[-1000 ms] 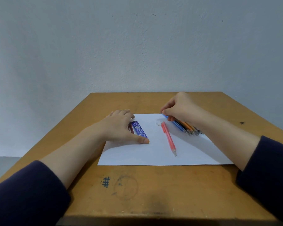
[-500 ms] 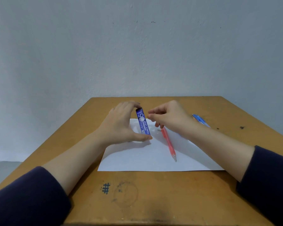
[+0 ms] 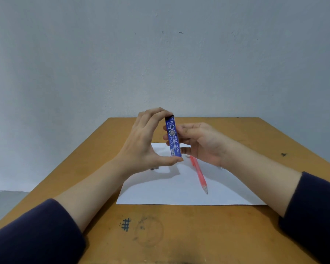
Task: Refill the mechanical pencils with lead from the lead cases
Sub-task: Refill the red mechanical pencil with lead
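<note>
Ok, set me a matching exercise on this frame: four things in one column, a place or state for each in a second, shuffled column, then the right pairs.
Things
1. lead case
2. red pencil
3. sheet of paper
4. hash mark

Places or states
A. lies flat on the desk, under the pencil
B. held upright above the desk by the left hand and the right hand
C. drawn on the bare wood, nearer the person than the paper
D. lies on the paper, tip toward the person

Pairs: 1-B, 2-D, 3-A, 4-C
</note>
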